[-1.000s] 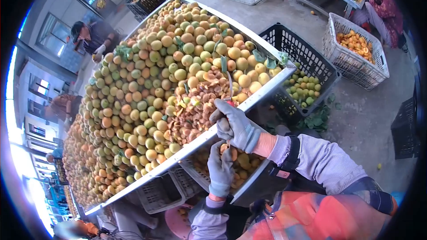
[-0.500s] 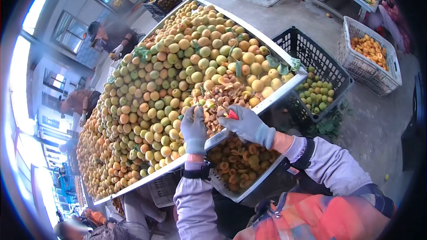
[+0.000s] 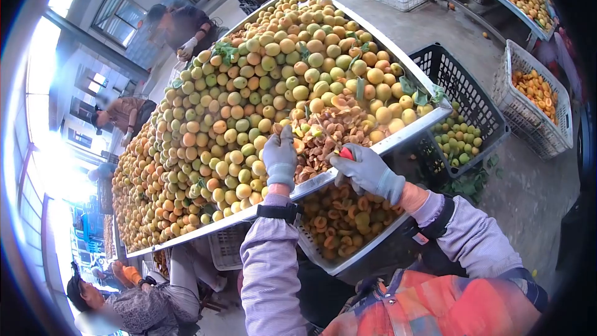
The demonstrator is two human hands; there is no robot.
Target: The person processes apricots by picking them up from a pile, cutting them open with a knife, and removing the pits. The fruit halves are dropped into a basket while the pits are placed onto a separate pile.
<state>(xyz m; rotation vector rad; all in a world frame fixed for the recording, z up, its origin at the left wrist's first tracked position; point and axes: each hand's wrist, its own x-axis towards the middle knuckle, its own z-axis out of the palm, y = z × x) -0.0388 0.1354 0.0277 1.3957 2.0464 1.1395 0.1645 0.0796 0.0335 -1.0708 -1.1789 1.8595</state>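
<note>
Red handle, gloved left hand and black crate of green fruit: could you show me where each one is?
Red handle [image 3: 346, 154]: head view, on its exposed red part.
Gloved left hand [image 3: 280, 157]: head view, on the middle of the hand.
Black crate [image 3: 477, 99]: head view, on its holed side wall.

A pale-rimmed table [image 3: 404, 135] bore a brownish scrap pile [image 3: 348, 126]. Green and orange fruit [image 3: 230, 118] lay heaped to its left and beyond it, with some leaves [image 3: 420, 98] to its right.

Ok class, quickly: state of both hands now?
Grey-gloved left hand: cannot tell whether open or holding anything.
Grey-gloved right hand: closed, holding a red-handled tool.
</note>
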